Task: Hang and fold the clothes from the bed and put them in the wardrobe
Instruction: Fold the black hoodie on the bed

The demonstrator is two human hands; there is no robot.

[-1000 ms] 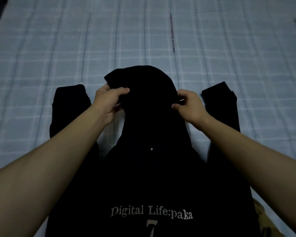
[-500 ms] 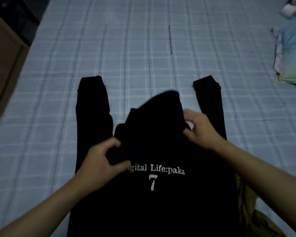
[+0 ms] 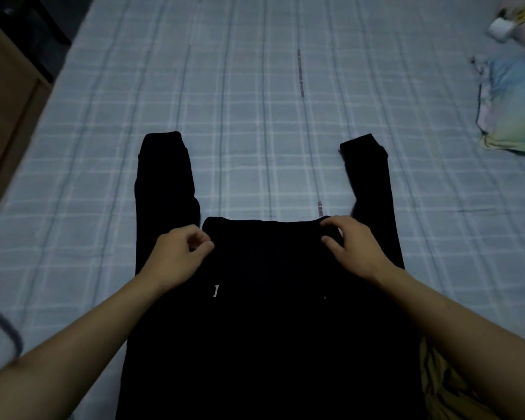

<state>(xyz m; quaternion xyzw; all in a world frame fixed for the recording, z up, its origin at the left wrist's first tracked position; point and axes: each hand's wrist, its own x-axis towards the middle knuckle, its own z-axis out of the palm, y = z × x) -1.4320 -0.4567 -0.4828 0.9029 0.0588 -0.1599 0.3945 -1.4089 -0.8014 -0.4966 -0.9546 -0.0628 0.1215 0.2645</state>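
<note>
A black hoodie (image 3: 267, 313) lies flat on the checked bed sheet (image 3: 255, 116), its two sleeves stretched away from me. The hood is folded down over the body and covers most of the white print; its fold makes a straight far edge. My left hand (image 3: 179, 253) rests at the left corner of that fold, fingers curled and pinching the cloth. My right hand (image 3: 350, 247) presses on the right corner, fingers bent on the fabric.
A pale multicoloured pillow (image 3: 515, 107) lies at the right edge of the bed, with a small white object (image 3: 500, 28) beyond it. A yellow-brown garment (image 3: 446, 389) sticks out under the hoodie at lower right. Wooden furniture (image 3: 3, 95) stands to the left.
Both hands carried the hood towards me and laid it down over the hoodie's body, hiding the print. The view has also pulled back, showing more of the bed.
</note>
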